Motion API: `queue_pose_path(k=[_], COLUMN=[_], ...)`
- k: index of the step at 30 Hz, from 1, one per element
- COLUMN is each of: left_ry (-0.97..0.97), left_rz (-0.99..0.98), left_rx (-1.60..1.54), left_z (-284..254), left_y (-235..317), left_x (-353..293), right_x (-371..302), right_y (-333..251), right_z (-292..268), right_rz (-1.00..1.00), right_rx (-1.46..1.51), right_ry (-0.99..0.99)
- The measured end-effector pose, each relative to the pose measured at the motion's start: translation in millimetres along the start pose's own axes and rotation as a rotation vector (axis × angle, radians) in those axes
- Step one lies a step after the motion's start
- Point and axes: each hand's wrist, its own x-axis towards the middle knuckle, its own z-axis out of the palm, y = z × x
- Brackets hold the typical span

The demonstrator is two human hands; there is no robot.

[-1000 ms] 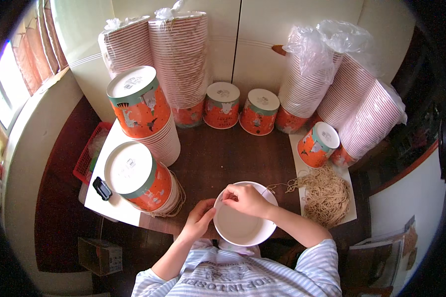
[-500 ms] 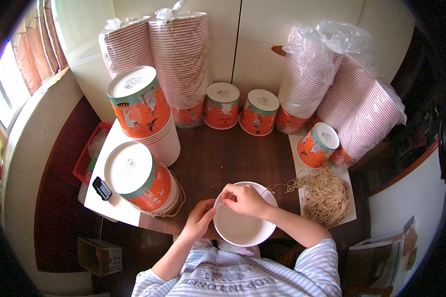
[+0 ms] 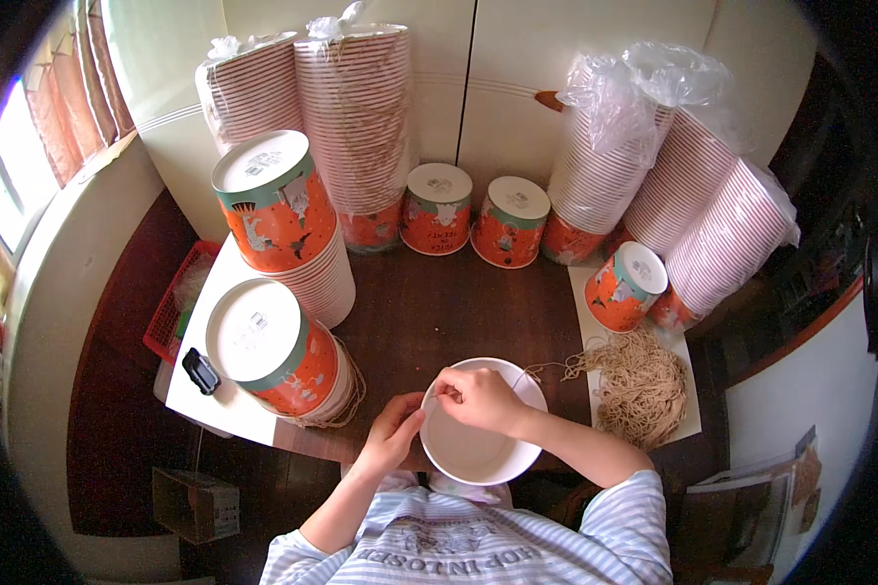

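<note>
Pale panels back the dark table. Your tub is mouth up at the table's near edge; your left hand curls loosely on its left rim. Your right hand pinches inside, on what I cannot tell. If that left grip slackens, the tub could slip off the edge; a tug on the strand could tangle the string near the right edge. Your open room is mid-table.
</note>
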Motion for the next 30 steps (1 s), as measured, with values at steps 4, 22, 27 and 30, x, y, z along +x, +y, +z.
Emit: queue_pose_path(k=[4, 22, 27, 30], left_ry=[0.003, 0.042, 0.055, 0.086], left_rz=[0.003, 0.192, 0.324, 0.340], left_rx=[-0.015, 0.494, 0.764, 0.845], left_z=[0.1, -2.2, -3.6, -3.6], left_y=[-1.4, 16.8, 23.1, 23.6], left_x=[-0.4, 5.4, 8.3, 6.4], right_x=[-0.6, -0.8, 1.1, 4.3], right_y=[-0.8, -0.8, 3.6, 5.7], right_z=[0.1, 4.1, 5.1, 5.2], right_rz=[-0.009, -0.057, -0.100, -0.129], right_rx=[-0.006, 0.066, 0.092, 0.129], right_ry=[-0.004, -0.015, -0.046, -0.097])
